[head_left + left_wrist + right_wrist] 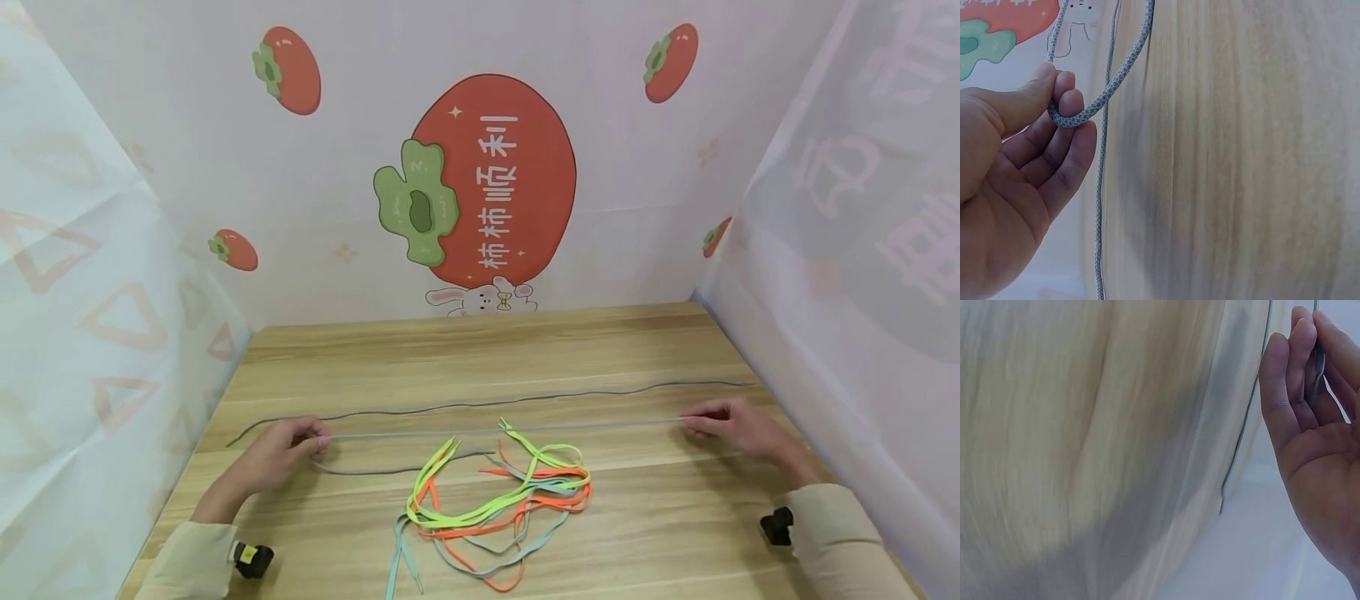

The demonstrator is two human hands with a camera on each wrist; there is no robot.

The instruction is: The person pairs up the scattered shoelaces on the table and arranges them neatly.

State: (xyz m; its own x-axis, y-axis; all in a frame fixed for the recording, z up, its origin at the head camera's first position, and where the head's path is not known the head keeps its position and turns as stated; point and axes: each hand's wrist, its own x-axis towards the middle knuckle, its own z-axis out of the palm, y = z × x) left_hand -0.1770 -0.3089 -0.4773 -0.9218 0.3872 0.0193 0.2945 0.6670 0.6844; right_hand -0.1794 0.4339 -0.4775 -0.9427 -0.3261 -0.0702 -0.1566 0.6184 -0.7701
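Note:
A thin grey round shoelace [420, 433] is stretched nearly straight between two hands, just above the table. My left hand [281, 454] pinches it between thumb and fingertips; in the left wrist view the speckled lace [1130, 65] bends around the fingers. Its loose tail [382, 472] curves right on the table towards a bundle of laces. At the right, my right hand [738, 427] pinches the other end, and a short piece of lace [1319, 362] runs down inside the fingers. Behind both hands lies a second grey shoelace [465, 405], slightly wavy, across the table.
A tangled bundle of flat laces lies front centre: neon yellow [480, 510], orange [498, 583] and pale blue [405, 554]. The wooden table [660, 517] is bordered by white printed sheets [337, 167] at the back and both sides.

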